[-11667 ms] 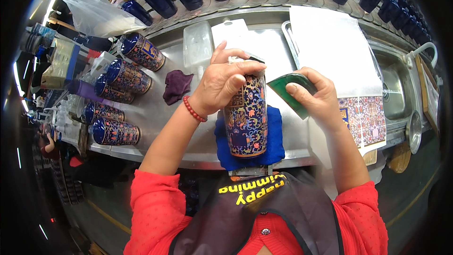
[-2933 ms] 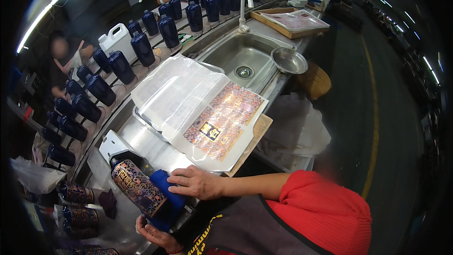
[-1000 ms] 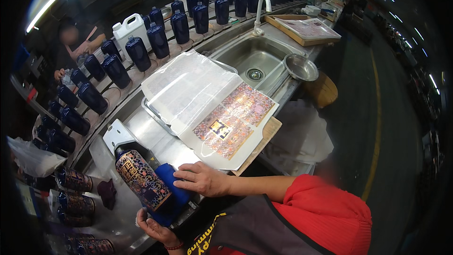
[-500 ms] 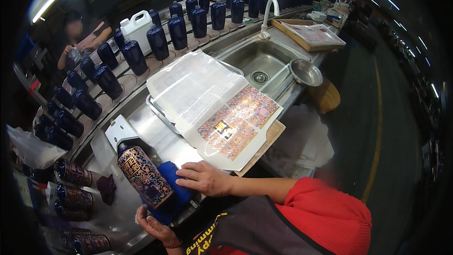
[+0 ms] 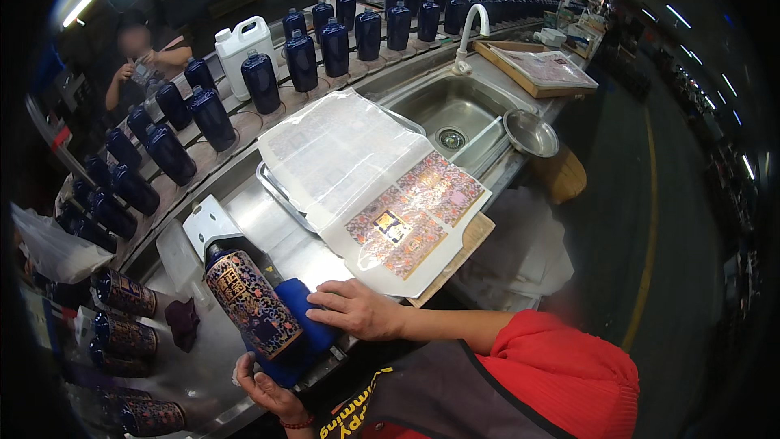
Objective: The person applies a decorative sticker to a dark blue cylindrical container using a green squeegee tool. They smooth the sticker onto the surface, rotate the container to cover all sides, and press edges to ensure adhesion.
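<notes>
A dark blue bottle (image 5: 253, 302) with a colourful floral pattern lies on its side in front of me, its neck end against a white bracket (image 5: 209, 221). A blue cloth or pad (image 5: 294, 299) is under and beside it. My right hand (image 5: 359, 310) rests on the pad's right side, fingers stretched out and holding nothing. Near the bottle's base is my left hand (image 5: 270, 390), palm turned up, thumb and fingers apart; a small white bit shows at its fingertips. To the right lies a sheet of patterned decals (image 5: 406, 223) under a folded-back white sheet (image 5: 341, 146).
Plain blue bottles (image 5: 301, 61) line a curved conveyor beyond the bench. A white jug (image 5: 236, 57), a sink (image 5: 467, 114) with a faucet and a metal bowl (image 5: 530, 132) are farther off. Patterned bottles (image 5: 126, 333) lie at left by a dark purple cloth (image 5: 183, 323). Co-workers sit across.
The plain bottles on the conveyor have shifted left along the line. The co-worker at far left has moved their hands. My hands and the patterned bottle stay almost where they were.
</notes>
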Demonstrator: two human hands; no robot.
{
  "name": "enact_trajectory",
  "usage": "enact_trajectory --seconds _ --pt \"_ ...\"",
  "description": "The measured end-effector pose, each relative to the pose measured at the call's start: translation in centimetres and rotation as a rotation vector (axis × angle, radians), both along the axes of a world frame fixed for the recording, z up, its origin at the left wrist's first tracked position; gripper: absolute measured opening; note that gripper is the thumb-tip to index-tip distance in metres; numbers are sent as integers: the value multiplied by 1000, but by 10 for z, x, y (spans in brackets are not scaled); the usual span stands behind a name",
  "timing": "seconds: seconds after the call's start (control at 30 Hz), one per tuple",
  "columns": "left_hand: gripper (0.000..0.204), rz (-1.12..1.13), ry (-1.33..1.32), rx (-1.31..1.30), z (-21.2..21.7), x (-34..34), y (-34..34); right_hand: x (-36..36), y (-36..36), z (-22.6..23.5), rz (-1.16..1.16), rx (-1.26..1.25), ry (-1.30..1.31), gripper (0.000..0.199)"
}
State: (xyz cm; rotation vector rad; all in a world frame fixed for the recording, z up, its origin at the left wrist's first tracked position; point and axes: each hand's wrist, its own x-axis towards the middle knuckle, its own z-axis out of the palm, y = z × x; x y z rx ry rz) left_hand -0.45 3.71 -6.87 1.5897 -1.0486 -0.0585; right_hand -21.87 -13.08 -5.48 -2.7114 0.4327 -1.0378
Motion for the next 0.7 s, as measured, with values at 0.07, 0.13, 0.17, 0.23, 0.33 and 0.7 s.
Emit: enact_trajectory --seconds 0.07,0.13,0.17,0.23,0.33,0.7 --pt "48 2 -8 5 0 0 0 0 0 0 5 10 4 46" --pt "49 2 -9 9 1 -1 0 0 -1 -1 15 37 12 50" --pt "49 7 -16 10 1 -1 0 0 -1 -2 17 37 10 50" --pt "50 11 -15 8 2 -2 0 1 -1 -2 10 29 0 50" --pt "51 19 -37 21 3 -4 -1 1 -1 -3 10 28 16 50" --pt "53 9 -70 31 4 -7 -2 0 -4 -1 3 9 -21 43"
